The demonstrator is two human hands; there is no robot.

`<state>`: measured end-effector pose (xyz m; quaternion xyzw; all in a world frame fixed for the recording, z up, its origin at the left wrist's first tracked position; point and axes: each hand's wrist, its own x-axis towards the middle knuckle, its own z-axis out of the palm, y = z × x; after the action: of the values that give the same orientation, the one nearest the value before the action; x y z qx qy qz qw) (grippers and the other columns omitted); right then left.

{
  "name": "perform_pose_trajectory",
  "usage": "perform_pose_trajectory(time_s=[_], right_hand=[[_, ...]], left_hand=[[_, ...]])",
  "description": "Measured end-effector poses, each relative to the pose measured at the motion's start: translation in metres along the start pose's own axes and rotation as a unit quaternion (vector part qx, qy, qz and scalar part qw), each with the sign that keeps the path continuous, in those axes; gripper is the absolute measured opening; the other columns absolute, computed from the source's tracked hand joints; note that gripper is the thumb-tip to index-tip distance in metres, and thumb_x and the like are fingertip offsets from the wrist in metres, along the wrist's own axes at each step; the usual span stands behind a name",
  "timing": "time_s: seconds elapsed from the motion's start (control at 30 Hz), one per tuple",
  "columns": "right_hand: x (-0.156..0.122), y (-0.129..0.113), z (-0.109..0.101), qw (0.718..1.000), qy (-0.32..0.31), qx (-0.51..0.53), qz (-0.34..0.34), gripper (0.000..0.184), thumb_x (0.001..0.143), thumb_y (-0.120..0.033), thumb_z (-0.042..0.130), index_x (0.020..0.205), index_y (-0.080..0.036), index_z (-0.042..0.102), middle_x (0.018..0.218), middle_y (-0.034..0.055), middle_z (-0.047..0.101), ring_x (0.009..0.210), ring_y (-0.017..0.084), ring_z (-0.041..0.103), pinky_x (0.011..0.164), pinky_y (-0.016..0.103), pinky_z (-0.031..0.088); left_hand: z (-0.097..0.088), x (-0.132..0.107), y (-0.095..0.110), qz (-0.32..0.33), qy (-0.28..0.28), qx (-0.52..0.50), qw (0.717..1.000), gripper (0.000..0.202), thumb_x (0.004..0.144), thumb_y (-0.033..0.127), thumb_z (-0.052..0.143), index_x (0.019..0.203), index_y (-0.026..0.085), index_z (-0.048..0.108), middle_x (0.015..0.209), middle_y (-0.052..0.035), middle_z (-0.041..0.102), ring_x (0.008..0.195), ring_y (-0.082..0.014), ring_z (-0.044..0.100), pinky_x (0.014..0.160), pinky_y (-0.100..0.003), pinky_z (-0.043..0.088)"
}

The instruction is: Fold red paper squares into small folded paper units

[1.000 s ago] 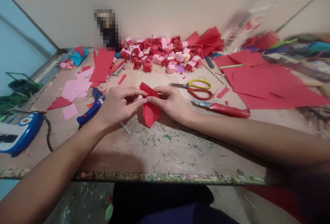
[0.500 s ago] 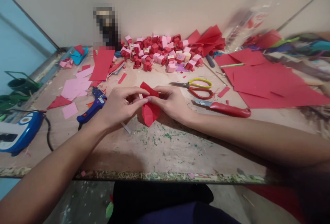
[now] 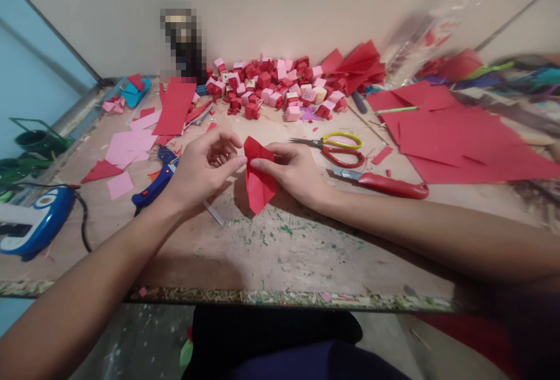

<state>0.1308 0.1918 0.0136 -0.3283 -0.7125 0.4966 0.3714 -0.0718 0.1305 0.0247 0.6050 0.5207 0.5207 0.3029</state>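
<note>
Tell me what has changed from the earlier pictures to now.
The left hand has opened: its index finger lifted up, away from the folded red paper, its thumb staying close. The right hand still holds the paper; the scissors and knife lie unmoved.

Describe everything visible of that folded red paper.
The folded red paper looks thin, matte and creased, with a tapered, pointed near end. It is held over the wooden-looking tabletop; the right hand pinches its middle, thumb across the front. The left hand's thumb tip is beside its left edge; contact is unclear.
</note>
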Motion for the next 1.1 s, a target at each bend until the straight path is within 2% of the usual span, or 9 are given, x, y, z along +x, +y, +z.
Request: perform_pose_trajectory(time_s=[0.17, 0.27, 0.47, 0.63, 0.8, 0.93, 1.0, 1.1], right_hand=[[0.0009, 0.0051, -0.0003, 1.000, 0.003, 0.030, 0.001, 0.026, 0.087, -0.043, 0.084, 0.091, -0.018, 0.081, 0.087, 0.0032, 0.077, 0.075, 0.017, 0.063, 0.069, 0.032, 0.050], [0.0014, 0.0064, -0.0001, 0.999, 0.002, 0.040, 0.000, 0.026, 0.087, -0.043, 0.085, 0.089, -0.017, 0.081, 0.083, 0.0021, 0.075, 0.072, 0.015, 0.061, 0.068, 0.031, 0.049], [0.0014, 0.0025, 0.0007, 0.999, 0.001, 0.037, 0.002, 0.027, 0.085, -0.042, 0.086, 0.080, -0.017, 0.078, 0.077, 0.0008, 0.071, 0.068, 0.014, 0.057, 0.066, 0.030, 0.046], [0.0010, 0.0017, 0.0001, 0.999, 0.003, 0.037, 0.008, 0.028, 0.085, -0.043, 0.086, 0.079, -0.017, 0.077, 0.076, 0.0009, 0.073, 0.067, 0.014, 0.058, 0.065, 0.030, 0.048], [0.0013, 0.0028, -0.0001, 1.000, -0.014, 0.025, -0.002, 0.024, 0.087, -0.041, 0.085, 0.084, -0.017, 0.081, 0.084, 0.0032, 0.079, 0.074, 0.016, 0.066, 0.073, 0.032, 0.054], [0.0016, 0.0036, 0.0010, 0.999, -0.024, 0.047, -0.002, 0.021, 0.085, -0.036, 0.087, 0.096, -0.019, 0.082, 0.097, 0.0043, 0.083, 0.085, 0.019, 0.073, 0.081, 0.034, 0.058], [0.0012, 0.0040, 0.0014, 0.997, -0.012, 0.072, 0.011, 0.023, 0.084, -0.036, 0.088, 0.097, -0.019, 0.080, 0.099, 0.0040, 0.083, 0.085, 0.019, 0.074, 0.079, 0.034, 0.059], [0.0002, 0.0042, 0.0017, 0.994, 0.016, 0.102, 0.032, 0.025, 0.083, -0.036, 0.088, 0.094, -0.019, 0.074, 0.092, 0.0023, 0.080, 0.076, 0.017, 0.073, 0.068, 0.031, 0.058]], left_hand=[[-0.0013, 0.0013, -0.0061, -0.112, -0.061, -0.076, 0.989, 0.019, 0.082, 0.031, 0.087, 0.097, 0.022, 0.080, 0.086, -0.0033, 0.075, 0.069, -0.0160, 0.069, 0.061, -0.028, 0.058], [-0.0005, 0.0014, -0.0053, -0.136, -0.075, -0.095, 0.983, 0.021, 0.079, 0.034, 0.090, 0.094, 0.021, 0.082, 0.079, -0.0029, 0.074, 0.066, -0.0153, 0.067, 0.060, -0.028, 0.058], [-0.0002, 0.0033, -0.0042, -0.086, -0.056, -0.089, 0.991, 0.018, 0.078, 0.034, 0.092, 0.081, 0.020, 0.081, 0.074, -0.0007, 0.070, 0.064, -0.0120, 0.062, 0.061, -0.024, 0.056], [-0.0003, 0.0025, -0.0063, -0.095, -0.069, -0.086, 0.989, 0.018, 0.080, 0.035, 0.091, 0.085, 0.020, 0.082, 0.072, -0.0004, 0.070, 0.063, -0.0129, 0.063, 0.058, -0.024, 0.054], [0.0010, 0.0006, -0.0029, -0.073, -0.067, -0.041, 0.994, 0.006, 0.084, 0.027, 0.081, 0.084, 0.021, 0.081, 0.070, -0.0005, 0.071, 0.058, -0.0129, 0.062, 0.053, -0.023, 0.050], [0.0000, 0.0043, 0.0028, -0.027, -0.040, 0.008, 0.999, 0.006, 0.081, 0.024, 0.077, 0.078, 0.020, 0.080, 0.072, -0.0009, 0.074, 0.062, -0.0135, 0.065, 0.058, -0.024, 0.052], [-0.0011, 0.0069, 0.0034, -0.019, -0.027, 0.010, 0.999, 0.008, 0.080, 0.025, 0.077, 0.075, 0.019, 0.079, 0.070, -0.0008, 0.073, 0.062, -0.0133, 0.064, 0.060, -0.025, 0.053], [-0.0022, 0.0092, 0.0012, -0.028, -0.006, -0.007, 1.000, 0.010, 0.080, 0.026, 0.078, 0.073, 0.019, 0.077, 0.069, -0.0011, 0.072, 0.061, -0.0132, 0.063, 0.059, -0.025, 0.053]])
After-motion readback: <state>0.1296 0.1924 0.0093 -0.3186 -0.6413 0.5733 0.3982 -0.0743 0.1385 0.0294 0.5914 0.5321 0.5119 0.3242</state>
